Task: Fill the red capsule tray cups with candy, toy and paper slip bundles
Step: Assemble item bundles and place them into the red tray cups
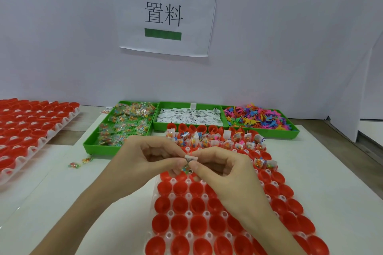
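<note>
A white tray of red capsule cups (182,206) lies in front of me. Its far rows hold bundles (228,143) of candy, toy and paper; two more filled cups (265,163) sit at the right of a nearer row. The near rows show only red cups. Above the tray's middle, my left hand (149,163) and my right hand (226,174) meet. Both pinch one small bundle (189,162): a white paper slip folded around a candy packet. My fingers hide most of it.
Three green bins stand behind the tray: candy packets (124,128), paper slips (188,117), colourful plastic toys (259,118). A second tray of red cups (31,130) lies at the far left. Two loose candy packets (80,162) lie on the white table. A paper sign hangs on the wall.
</note>
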The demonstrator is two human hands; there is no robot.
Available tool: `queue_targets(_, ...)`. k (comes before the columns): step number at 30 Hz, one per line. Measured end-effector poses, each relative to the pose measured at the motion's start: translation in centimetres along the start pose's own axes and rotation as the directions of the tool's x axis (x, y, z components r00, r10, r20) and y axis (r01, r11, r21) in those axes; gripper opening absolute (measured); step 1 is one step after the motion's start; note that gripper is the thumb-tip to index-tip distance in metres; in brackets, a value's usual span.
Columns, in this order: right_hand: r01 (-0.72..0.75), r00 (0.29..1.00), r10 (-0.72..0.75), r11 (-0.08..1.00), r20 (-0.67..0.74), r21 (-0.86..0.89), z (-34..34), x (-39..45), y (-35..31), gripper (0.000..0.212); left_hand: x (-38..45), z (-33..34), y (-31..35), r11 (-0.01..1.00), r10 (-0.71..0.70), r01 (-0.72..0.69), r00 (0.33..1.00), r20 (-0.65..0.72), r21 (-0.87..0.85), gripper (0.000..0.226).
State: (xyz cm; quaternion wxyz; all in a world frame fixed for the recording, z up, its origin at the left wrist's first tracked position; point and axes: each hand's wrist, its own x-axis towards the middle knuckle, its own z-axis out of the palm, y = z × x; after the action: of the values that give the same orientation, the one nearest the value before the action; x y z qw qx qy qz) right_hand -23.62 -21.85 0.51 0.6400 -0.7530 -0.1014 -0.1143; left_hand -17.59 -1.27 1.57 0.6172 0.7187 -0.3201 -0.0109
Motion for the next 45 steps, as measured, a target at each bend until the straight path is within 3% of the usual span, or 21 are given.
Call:
queue_targets(4, 0.001, 0.999, -0.002, 1.000, -0.037, -0.015, 0.3, -0.1, 0.2, 0.010, 0.0, -0.7, 0.1, 0.998, 0.037, -0.037, 0.999, 0.014, 0.052, 0.013)
queue_targets(10, -0.001, 0.993, -0.010, 0.995, -0.114, -0.098, 0.2, 0.1, 0.6, 0.009, -0.1, -2.9, -0.3, 0.989, 0.044, -0.020, 0.986, -0.159, 0.149, 0.013)
queue_targets(19, 0.106, 0.993, -0.114, 0.930, -0.002, -0.353, 1.3, 1.3, -0.4, 0.012, -0.1, -3.0, -0.7, 0.983, 0.034, -0.024, 0.998, -0.055, 0.181, 0.012)
queue_targets(23, 0.133, 0.990, -0.143, 0.919, 0.002, -0.370, 1.1, 2.2, -1.0, 0.012, -0.1, -3.3, -0.6, 0.968, 0.097, -0.068, 0.989, -0.109, 0.241, 0.025)
queue_targets(29, 0.103, 0.985, -0.140, 0.947, -0.099, -0.304, 1.2, 3.3, -0.8, 0.007, -0.1, -3.2, -0.8, 0.948, 0.122, -0.071, 0.981, -0.150, 0.309, 0.030)
queue_targets(31, 0.115, 0.980, -0.157, 0.948, -0.121, -0.297, 1.5, 2.9, -0.4, 0.008, -0.2, -3.6, -0.9, 0.904, 0.126, -0.064, 0.985, -0.119, 0.423, 0.033)
queue_targets(35, 0.119, 0.977, -0.164, 0.948, -0.135, -0.294, 1.0, 1.9, 0.6, 0.013, -0.3, -4.5, -1.8, 0.607, 0.052, -0.077, 0.997, 0.057, 0.791, 0.034)
queue_targets(39, 0.089, 0.980, -0.141, 0.943, -0.144, -0.319, 0.6, 1.5, 0.9, 0.014, -0.2, -4.4, -2.6, 0.553, -0.030, -0.077, 0.993, 0.113, 0.830, 0.023)
queue_targets(42, 0.085, 0.985, -0.129, 0.938, -0.111, -0.336, 1.0, 1.4, 1.0, 0.015, -0.1, -4.2, -2.0, 0.558, -0.060, -0.058, 0.992, 0.110, 0.828, 0.016)
queue_targets(45, 0.086, 0.994, -0.106, 0.935, -0.040, -0.344, 1.8, 1.1, 1.0, 0.014, -0.2, -3.7, -1.1, 0.733, -0.022, -0.045, 0.996, 0.090, 0.679, 0.010)
